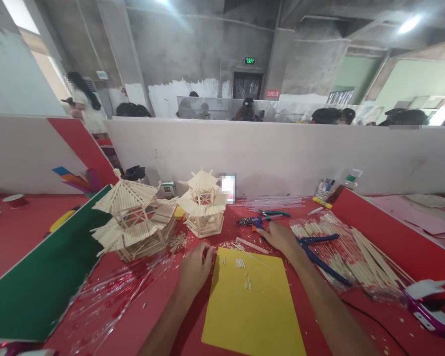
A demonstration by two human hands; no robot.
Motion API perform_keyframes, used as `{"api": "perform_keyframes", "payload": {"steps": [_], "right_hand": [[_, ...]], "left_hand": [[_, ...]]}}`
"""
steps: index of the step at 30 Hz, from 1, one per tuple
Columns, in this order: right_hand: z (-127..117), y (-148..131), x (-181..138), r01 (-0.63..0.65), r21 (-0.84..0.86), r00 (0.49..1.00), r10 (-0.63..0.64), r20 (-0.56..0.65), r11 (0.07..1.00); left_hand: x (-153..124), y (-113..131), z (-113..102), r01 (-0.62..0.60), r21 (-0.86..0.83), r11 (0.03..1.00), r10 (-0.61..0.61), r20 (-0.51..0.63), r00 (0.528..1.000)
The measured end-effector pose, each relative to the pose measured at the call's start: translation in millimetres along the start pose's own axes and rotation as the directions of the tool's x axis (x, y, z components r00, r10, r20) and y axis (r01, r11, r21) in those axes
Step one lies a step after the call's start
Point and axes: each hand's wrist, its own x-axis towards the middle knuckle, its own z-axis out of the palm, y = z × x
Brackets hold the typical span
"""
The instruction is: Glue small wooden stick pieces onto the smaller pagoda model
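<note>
My left hand [195, 269] rests on the red table [159, 306] at the left edge of a yellow paper sheet [254, 304], fingers curled, tips pinched near small stick bits; what they hold I cannot make out. My right hand [280, 236] lies flat beyond the sheet's far edge, fingers stretched toward blue-handled pliers [254, 222] and a white stick [252, 245]. Short cut sticks [240, 262] lie on the sheet. Two wooden stick pavilions [133, 220] [203, 202] stand to the left.
Packs of chopsticks [350, 254] and a blue-handled tool [321, 252] lie to the right. A purple glue gun [428, 306] sits near the right edge. A green board [40, 282] leans at left over crumpled clear wrap [107, 291]. A white partition [282, 153] backs the table; people sit beyond.
</note>
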Motion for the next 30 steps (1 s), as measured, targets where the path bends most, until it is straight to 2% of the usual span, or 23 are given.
{"api": "perform_keyframes", "payload": {"steps": [2,6,10,12,13,15,19,20,23,25,28,30], "right_hand": [[3.0,-3.8,9.5,0.025,-0.024,0.999,-0.024,0.035,0.999],[7.5,-9.1,20.0,0.09,0.034,0.995,-0.091,0.04,0.995],[9.0,-3.0,19.5,0.173,0.141,0.983,-0.18,0.036,0.975],[10.8,-2.3,14.2,0.226,0.278,0.973,-0.229,-0.021,0.934],[12.2,-3.6,10.2,0.261,0.395,0.965,-0.255,-0.068,0.881],[15.7,-9.8,0.0,0.32,0.626,0.944,-0.297,-0.145,0.711],[21.2,-32.6,-24.8,0.332,0.823,0.919,-0.356,-0.171,0.461],[21.7,-38.8,-30.2,0.325,0.839,0.913,-0.375,-0.159,0.436],[21.8,-54.3,-39.9,0.363,0.816,0.902,-0.389,-0.188,0.449],[20.6,-61.3,-39.5,0.424,0.777,0.87,-0.447,-0.207,0.465],[16.2,-68.5,-29.6,0.554,0.656,0.786,-0.583,-0.208,0.513],[11.4,-73.3,-19.3,0.643,0.569,0.708,-0.681,-0.186,0.513]], "left_hand": [[0.3,-2.5,-0.2,0.02,0.023,1.0,-0.02,0.007,1.0],[1.6,-8.8,-1.0,0.073,0.087,0.994,-0.075,0.015,0.997],[4.7,-19.2,-5.3,0.141,0.151,0.978,-0.143,0.001,0.99],[6.8,-23.5,-9.0,0.147,0.149,0.978,-0.148,-0.005,0.989],[8.2,-24.7,-11.2,0.149,0.147,0.978,-0.149,-0.005,0.989],[11.4,-25.1,-15.8,0.151,0.156,0.976,-0.152,-0.005,0.988],[19.3,-22.2,-22.5,0.143,0.206,0.968,-0.15,0.017,0.989],[21.0,-22.1,-23.3,0.134,0.218,0.967,-0.143,0.029,0.989],[24.5,-25.2,-23.7,0.101,0.26,0.96,-0.122,0.065,0.99],[26.2,-28.5,-23.3,0.083,0.291,0.953,-0.112,0.084,0.99],[30.0,-30.8,-22.5,0.057,0.338,0.939,-0.1,0.112,0.989],[33.6,-29.7,-21.7,0.043,0.375,0.926,-0.102,0.138,0.985]]}}
